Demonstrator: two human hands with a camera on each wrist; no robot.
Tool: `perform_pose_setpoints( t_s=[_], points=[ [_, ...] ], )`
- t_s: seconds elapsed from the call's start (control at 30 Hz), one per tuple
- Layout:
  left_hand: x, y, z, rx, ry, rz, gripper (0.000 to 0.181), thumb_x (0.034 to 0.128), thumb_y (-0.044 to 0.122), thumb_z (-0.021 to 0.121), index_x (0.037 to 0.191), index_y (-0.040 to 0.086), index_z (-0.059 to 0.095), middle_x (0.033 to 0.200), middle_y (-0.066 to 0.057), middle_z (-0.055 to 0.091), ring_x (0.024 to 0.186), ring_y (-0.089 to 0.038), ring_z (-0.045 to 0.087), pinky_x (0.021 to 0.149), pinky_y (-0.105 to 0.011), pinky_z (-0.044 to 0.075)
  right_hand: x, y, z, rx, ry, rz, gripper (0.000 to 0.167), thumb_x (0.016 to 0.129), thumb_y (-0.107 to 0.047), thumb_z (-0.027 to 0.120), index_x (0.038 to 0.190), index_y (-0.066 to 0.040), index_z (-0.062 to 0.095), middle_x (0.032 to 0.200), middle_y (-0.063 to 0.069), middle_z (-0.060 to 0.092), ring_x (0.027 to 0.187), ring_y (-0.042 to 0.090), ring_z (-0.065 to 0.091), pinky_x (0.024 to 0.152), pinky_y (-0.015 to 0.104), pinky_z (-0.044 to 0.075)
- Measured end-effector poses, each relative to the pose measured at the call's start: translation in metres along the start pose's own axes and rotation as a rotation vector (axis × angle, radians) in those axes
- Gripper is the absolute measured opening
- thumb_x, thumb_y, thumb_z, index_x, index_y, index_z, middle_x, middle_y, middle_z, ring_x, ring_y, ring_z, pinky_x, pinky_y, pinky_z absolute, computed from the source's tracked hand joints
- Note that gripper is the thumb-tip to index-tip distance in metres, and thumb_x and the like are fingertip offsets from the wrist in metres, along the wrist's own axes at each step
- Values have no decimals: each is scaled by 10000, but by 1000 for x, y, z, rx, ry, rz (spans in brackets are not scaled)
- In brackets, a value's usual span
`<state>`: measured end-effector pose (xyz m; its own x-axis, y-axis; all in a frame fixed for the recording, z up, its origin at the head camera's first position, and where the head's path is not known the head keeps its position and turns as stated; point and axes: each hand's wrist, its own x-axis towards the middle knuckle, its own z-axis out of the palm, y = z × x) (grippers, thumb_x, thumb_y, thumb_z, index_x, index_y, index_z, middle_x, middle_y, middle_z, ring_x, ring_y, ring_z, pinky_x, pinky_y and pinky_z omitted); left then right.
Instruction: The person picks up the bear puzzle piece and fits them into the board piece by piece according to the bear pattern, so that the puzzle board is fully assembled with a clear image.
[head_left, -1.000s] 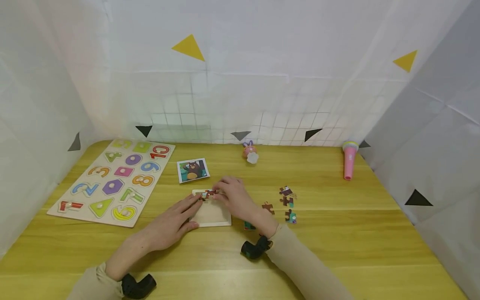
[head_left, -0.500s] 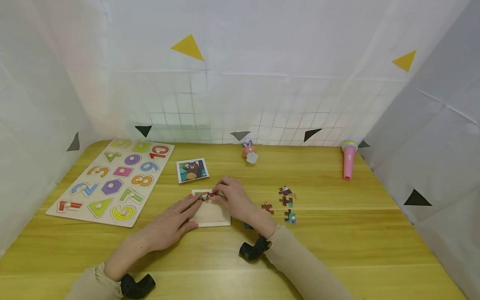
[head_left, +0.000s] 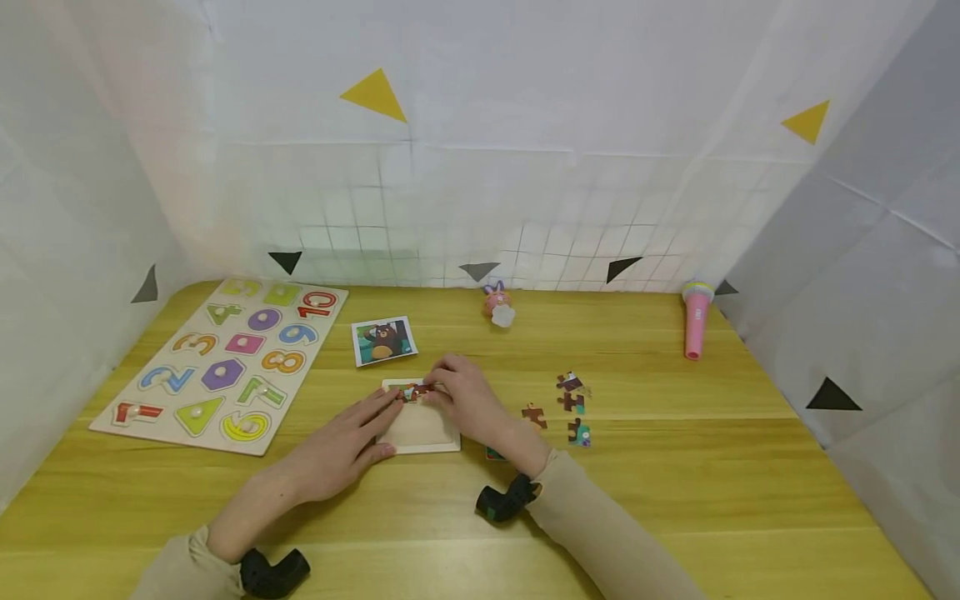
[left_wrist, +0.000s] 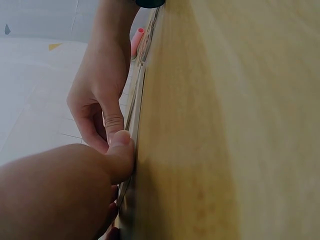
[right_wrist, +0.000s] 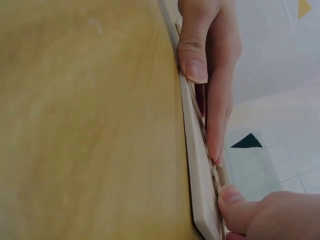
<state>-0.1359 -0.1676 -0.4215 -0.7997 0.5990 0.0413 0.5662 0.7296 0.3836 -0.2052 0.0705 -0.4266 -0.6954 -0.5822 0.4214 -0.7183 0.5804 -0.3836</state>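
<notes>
A shallow wooden puzzle tray [head_left: 418,435] lies on the table in the head view, with jigsaw pieces [head_left: 408,391] along its far edge. My left hand [head_left: 330,457] rests on the tray's left side, its fingers fairly straight, fingertips on those pieces. Its thumb [left_wrist: 121,150] lies against the near rim. At the far right corner, my right hand [head_left: 471,404] pinches a brown jigsaw piece [head_left: 423,391] between thumb and fingers, down at the tray. The fingers partly cover this piece. Several loose jigsaw pieces [head_left: 572,402] lie right of the right hand.
A bear picture card [head_left: 384,341] lies behind the tray. On the left is a wooden number-and-shape board [head_left: 222,373]. A small pink toy with purple ears [head_left: 498,304] stands at the back, and a pink toy microphone [head_left: 696,321] lies far right. Another jigsaw piece [head_left: 495,454] shows beside the right wrist.
The brown jigsaw piece under the right fingers has come down flatter into line with the pieces at the tray's far edge. Both hands have stayed nearly in place.
</notes>
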Motion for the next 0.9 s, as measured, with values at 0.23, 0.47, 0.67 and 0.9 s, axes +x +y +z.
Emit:
perform_pose_setpoints(
  t_s=[0.23, 0.47, 0.67, 0.9],
  points=[
    [1, 1, 0, -6, 3, -14, 623, 1042, 349, 523, 1574, 99, 317, 1654, -85, 241, 1519, -320, 225, 1182, -525, 311, -1, 1, 1, -10, -4, 2, 171, 899, -167, 738, 1022, -48, 731, 1033, 90, 622, 942, 231, 577, 820, 363, 510],
    [7, 3, -1, 17, 14, -19, 645, 1020, 316, 573, 1561, 60, 334, 1616, -133, 319, 1490, -351, 292, 1198, -550, 269, 0, 1, 2, -2, -19, 26, 184, 917, -182, 725, 1050, -57, 743, 1052, 74, 617, 957, 226, 566, 822, 364, 504],
    [13, 8, -2, 44, 8, -74, 683, 986, 290, 616, 1560, 51, 333, 1545, -145, 410, 1413, -352, 388, 1174, -539, 317, 0, 0, 1, -16, -34, 45, 197, 926, -193, 723, 1066, -58, 755, 1075, 77, 618, 971, 228, 563, 828, 363, 503],
    [20, 10, -3, 148, 23, -48, 679, 943, 251, 643, 1535, 39, 384, 1412, -103, 486, 1156, -238, 443, 1014, -436, 448, 1, -1, 0, -14, -39, 47, 188, 930, -188, 722, 1051, -52, 766, 1064, 83, 616, 972, 229, 561, 835, 355, 502]
  ],
)
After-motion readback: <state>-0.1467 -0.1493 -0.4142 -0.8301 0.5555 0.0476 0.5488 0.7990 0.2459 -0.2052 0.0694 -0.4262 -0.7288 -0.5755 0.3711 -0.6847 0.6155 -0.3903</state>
